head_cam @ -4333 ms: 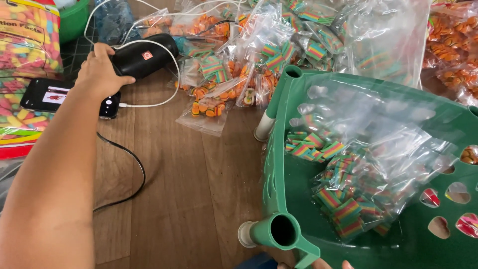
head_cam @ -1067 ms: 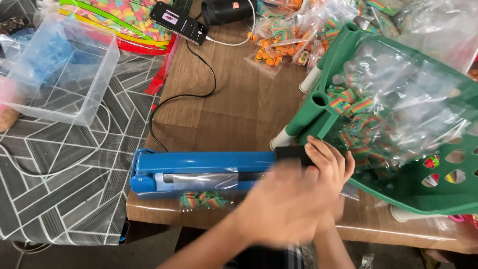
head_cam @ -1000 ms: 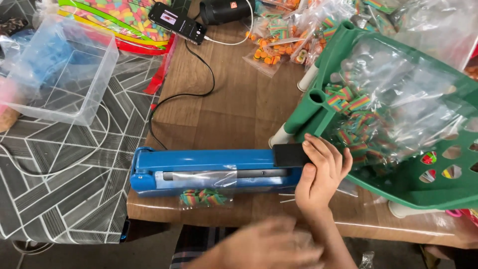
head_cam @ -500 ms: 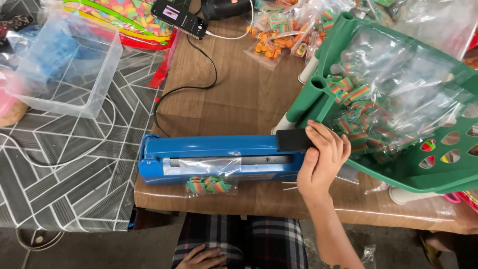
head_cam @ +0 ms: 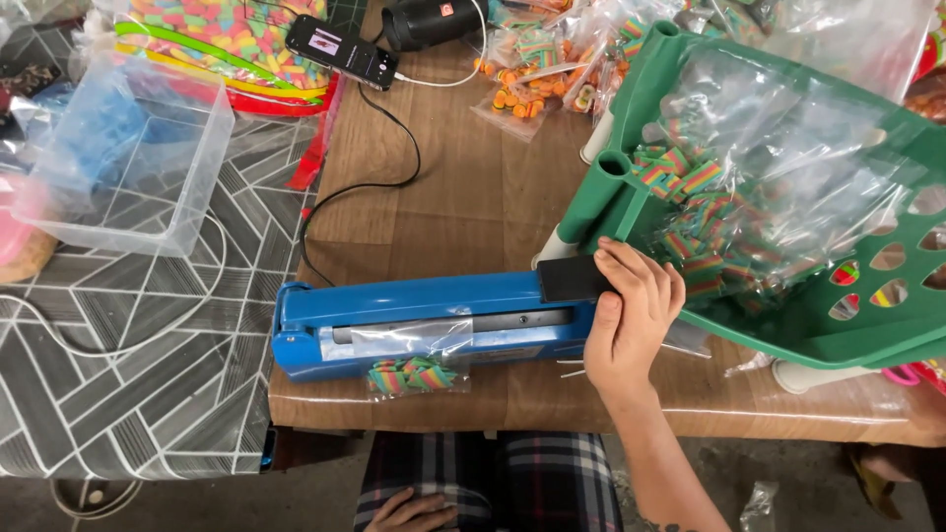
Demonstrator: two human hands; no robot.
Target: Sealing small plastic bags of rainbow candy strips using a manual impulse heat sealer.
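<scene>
Work surface: a wooden table under a clear glossy cover, its near edge toward you. To your left a second surface carries a grey cloth with white line patterning. The floor below is bare and grey, seen only in strips.

Your right hand is clenched over the black handle of the blue heat sealer, which lies along the near table edge with its arm pressed down. A small clear bag of rainbow-striped candy is caught in the sealer's bar, its filled end hanging toward you.

Your left hand lies on your lap against plaid fabric, fingers loosely curled, grasping nothing that shows; it is cut off by the lower frame edge.

Just beyond the right hand a green plastic basket is tipped on its side, filled with bagged striped candy. Farther back lie loose bags of orange candy, a phone with a black cable trailing toward the sealer, and a dark rounded device, partly cut off. On the left stands an empty clear plastic tub.

The sealing strip itself is hidden under the closed arm. What lies in the blurred upper left and right corners cannot be made out.
</scene>
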